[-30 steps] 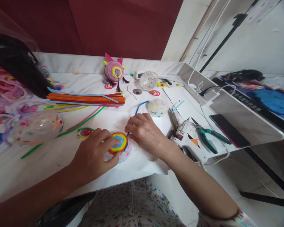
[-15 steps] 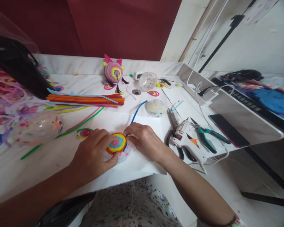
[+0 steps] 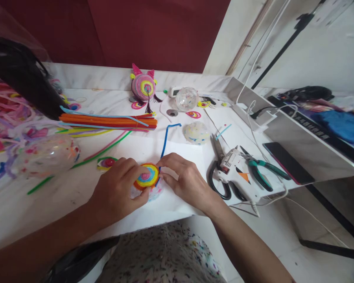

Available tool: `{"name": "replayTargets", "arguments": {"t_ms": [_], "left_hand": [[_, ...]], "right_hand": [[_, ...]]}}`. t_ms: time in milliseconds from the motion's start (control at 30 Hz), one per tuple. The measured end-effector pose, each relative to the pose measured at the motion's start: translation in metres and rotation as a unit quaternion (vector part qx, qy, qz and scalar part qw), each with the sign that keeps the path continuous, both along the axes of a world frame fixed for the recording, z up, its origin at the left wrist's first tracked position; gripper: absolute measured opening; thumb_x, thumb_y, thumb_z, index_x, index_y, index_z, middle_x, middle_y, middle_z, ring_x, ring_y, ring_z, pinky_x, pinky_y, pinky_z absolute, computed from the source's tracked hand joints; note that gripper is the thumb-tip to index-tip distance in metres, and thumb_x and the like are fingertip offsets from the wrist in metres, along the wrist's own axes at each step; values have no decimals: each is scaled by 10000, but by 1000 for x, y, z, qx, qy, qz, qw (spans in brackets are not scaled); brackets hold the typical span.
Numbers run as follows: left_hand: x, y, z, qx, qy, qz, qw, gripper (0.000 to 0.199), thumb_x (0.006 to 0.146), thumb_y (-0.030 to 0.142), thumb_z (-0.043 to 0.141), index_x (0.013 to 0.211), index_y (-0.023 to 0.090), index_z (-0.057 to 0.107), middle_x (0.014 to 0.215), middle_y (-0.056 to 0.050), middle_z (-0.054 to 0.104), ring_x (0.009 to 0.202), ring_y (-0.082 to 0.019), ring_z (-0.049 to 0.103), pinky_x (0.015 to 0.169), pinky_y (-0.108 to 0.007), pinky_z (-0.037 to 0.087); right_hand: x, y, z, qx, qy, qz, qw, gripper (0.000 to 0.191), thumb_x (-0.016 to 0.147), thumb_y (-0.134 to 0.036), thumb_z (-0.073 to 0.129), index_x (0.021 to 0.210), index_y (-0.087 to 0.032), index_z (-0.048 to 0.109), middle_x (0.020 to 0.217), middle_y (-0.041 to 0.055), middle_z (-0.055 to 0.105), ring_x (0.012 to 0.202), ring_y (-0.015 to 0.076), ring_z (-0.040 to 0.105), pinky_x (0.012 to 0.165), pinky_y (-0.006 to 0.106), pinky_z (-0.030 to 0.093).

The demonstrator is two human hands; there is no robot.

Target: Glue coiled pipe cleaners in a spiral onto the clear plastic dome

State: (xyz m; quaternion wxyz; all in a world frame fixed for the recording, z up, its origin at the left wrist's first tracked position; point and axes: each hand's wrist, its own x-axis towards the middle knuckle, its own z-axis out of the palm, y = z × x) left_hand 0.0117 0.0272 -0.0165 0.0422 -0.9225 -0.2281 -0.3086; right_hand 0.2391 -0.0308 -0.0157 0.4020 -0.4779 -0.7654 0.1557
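My left hand [image 3: 118, 188] is closed around a clear, speckled plastic dome [image 3: 155, 193] capped with a coiled pipe-cleaner disc [image 3: 147, 177]. Pink, blue, yellow and orange rings make up that disc, and my left fingers press on its top and side. At its right edge, my right hand [image 3: 177, 175] pinches a blue pipe cleaner [image 3: 164, 143]. Part of the blue strand lies along the disc's rim, while its free end rises away from me and bends right at the tip. The underside of the dome is hidden by my left hand.
Behind lie a bundle of orange pipe cleaners [image 3: 106, 120] and a pink horned ball [image 3: 144, 87]. Another speckled dome [image 3: 197, 133] sits beyond my right hand. Scissors [image 3: 220, 173], a white glue gun [image 3: 237, 173], green-handled pliers [image 3: 262, 173] and a phone [image 3: 288, 162] lie to the right.
The blue pipe cleaner's free end now stands more upright, with its bent tip showing. My right fingers have shifted slightly along the disc's edge. The whole view has moved a little.
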Motion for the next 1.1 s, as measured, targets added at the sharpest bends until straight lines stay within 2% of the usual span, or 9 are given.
{"name": "replayTargets", "arguments": {"t_ms": [100,333,533,833,1100], "left_hand": [[0,1,0,2,-6,-1,1000,127,897,242,619,1013,225,569,836,-24,629,749,-255,639,664,-373,529],[-1,1,-1,1,-4,0,1000,108,900,240,611,994,228,559,829,-23,621,742,-249,627,671,-373,528],[1,1,-1,12,-3,1,1000,79,909,242,594,974,222,555,824,-27,607,746,-247,613,671,-376,518],[0,-1,0,-10,-5,6,1000,75,926,239,605,975,244,549,819,-10,602,748,-235,608,668,-370,504],[1,-2,0,-21,-1,13,1000,42,947,250,584,964,254,546,827,-10,606,773,-231,606,693,-377,508]], "right_hand": [[0,0,-2,3,14,-8,1000,141,1002,-113,645,1115,-175,702,1096,113,763,981,226,756,866,356,628],[-6,-8,-1,-31,20,-16,999,309,947,-29,536,1199,-160,659,1148,110,774,1049,224,762,942,363,623],[-10,-11,-2,-19,0,-20,1000,371,907,-64,487,1251,-144,597,1200,150,696,1071,261,729,888,405,639],[-14,-13,-3,-60,39,-17,997,358,902,-215,617,1250,-178,541,1195,146,685,1121,293,742,933,457,640],[-15,-14,3,-113,49,-9,992,363,929,-219,611,1273,-209,497,1231,140,756,1174,306,763,975,469,623]]}}
